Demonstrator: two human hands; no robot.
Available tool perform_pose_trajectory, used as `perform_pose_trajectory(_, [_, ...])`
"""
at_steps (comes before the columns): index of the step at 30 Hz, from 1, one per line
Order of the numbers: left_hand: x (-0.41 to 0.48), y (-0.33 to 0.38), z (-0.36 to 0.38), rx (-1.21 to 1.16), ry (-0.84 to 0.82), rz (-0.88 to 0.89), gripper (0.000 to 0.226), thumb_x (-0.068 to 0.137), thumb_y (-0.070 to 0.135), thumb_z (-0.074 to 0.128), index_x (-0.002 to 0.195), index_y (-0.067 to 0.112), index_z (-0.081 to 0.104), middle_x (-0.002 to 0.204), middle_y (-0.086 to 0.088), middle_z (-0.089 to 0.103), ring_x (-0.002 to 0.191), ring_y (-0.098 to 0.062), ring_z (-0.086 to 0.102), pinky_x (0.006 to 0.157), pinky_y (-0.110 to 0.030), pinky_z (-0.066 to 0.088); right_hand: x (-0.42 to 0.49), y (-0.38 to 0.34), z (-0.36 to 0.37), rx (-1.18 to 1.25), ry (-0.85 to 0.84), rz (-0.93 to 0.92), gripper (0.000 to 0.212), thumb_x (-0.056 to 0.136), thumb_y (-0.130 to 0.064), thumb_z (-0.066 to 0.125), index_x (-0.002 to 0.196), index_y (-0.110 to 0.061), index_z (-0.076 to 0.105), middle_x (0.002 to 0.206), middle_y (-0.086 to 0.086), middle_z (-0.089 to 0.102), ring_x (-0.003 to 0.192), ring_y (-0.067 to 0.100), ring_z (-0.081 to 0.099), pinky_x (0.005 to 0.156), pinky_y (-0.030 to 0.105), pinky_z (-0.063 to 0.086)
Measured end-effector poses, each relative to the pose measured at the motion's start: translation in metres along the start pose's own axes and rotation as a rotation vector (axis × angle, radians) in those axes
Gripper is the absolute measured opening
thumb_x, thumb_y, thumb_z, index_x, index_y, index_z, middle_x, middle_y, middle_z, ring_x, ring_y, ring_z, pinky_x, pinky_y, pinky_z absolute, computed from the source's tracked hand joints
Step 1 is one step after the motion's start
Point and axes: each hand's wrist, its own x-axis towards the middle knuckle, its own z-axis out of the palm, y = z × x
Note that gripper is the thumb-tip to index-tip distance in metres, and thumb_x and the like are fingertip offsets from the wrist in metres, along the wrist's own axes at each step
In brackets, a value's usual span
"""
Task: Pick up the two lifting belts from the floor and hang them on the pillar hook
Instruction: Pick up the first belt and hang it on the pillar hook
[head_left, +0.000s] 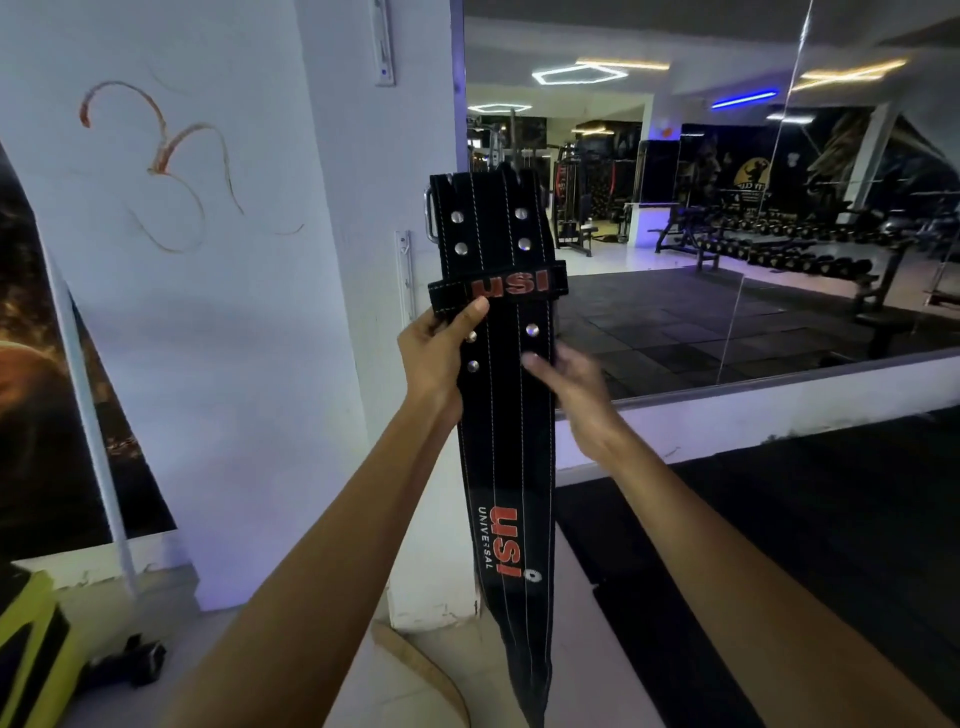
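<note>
The left hand (436, 348) is pinching the edge of the black stitched leather lifting belt (501, 415), holding it upright against the white pillar (363, 208); the right hand (571, 379), fingers spread, is hovering beside it. Next, I'd guess, its steel buckle (429, 214) needs hooking; the hook isn't visible.

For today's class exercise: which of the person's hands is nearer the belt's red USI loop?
Left. The left hand grips just beneath the red USI loop; the right hand is lower, right of the belt.

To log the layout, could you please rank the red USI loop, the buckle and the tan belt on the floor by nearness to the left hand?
From the left hand:
1. Red USI loop, just above the thumb.
2. Buckle, higher, at the belt's top left edge.
3. Tan belt, far below on the floor.
</note>
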Motion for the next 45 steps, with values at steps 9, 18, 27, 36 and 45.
perform_pose_trajectory(9, [0.006,0.006,-0.004,-0.009,-0.008,0.033,0.009,0.079,0.013,0.071,0.087,0.009,0.067,0.081,-0.007,0.066,0.067,-0.017,0.062,0.047,-0.023,0.046,-0.018,0.030,-0.011,-0.091,-0.013,0.084,0.029,0.083,-0.008,0.062,0.112,-0.004,0.062,0.097,-0.002,0.069,0.080,-0.002,0.068,0.073,0.013,0.054])
perform_pose_trajectory(18, [0.004,-0.003,-0.013,0.054,-0.010,0.005,0.016,0.081,0.011,0.069,0.095,0.003,0.067,0.080,-0.006,0.066,0.063,-0.012,0.065,0.044,-0.020,0.047,-0.058,0.095,-0.027,-0.268,-0.110,0.376,0.040,0.080,-0.021,0.066,0.114,0.001,0.060,0.114,0.021,0.066,0.087,0.019,0.067,0.079,0.027,0.055])
perform_pose_trajectory(27, [0.003,-0.007,-0.014,0.165,-0.176,-0.079,0.022,0.082,0.011,0.065,0.101,0.001,0.068,0.088,-0.010,0.073,0.076,-0.020,0.071,0.059,-0.025,0.055,0.028,-0.035,0.004,-0.097,0.065,-0.042,0.023,0.084,-0.032,0.062,0.094,-0.013,0.068,0.095,0.006,0.070,0.092,0.018,0.066,0.088,0.034,0.052])
perform_pose_trajectory(36, [-0.006,0.005,-0.015,0.203,-0.178,-0.187,0.040,0.095,0.043,0.038,0.096,0.017,0.069,0.072,0.007,0.071,0.063,-0.008,0.067,0.048,-0.015,0.048,0.024,-0.026,0.026,0.010,0.095,0.096,0.049,0.082,-0.053,0.056,0.097,-0.008,0.067,0.090,0.006,0.071,0.087,0.025,0.068,0.074,0.036,0.051])
perform_pose_trajectory(45, [0.007,0.006,-0.012,-0.004,-0.149,0.003,0.022,0.093,0.014,0.044,0.085,0.019,0.063,0.084,-0.006,0.067,0.068,-0.016,0.063,0.052,-0.021,0.049,0.026,-0.025,0.031,0.134,0.149,-0.075,0.028,0.092,-0.032,0.049,0.076,-0.027,0.070,0.096,-0.001,0.072,0.116,0.032,0.058,0.105,0.056,0.038])
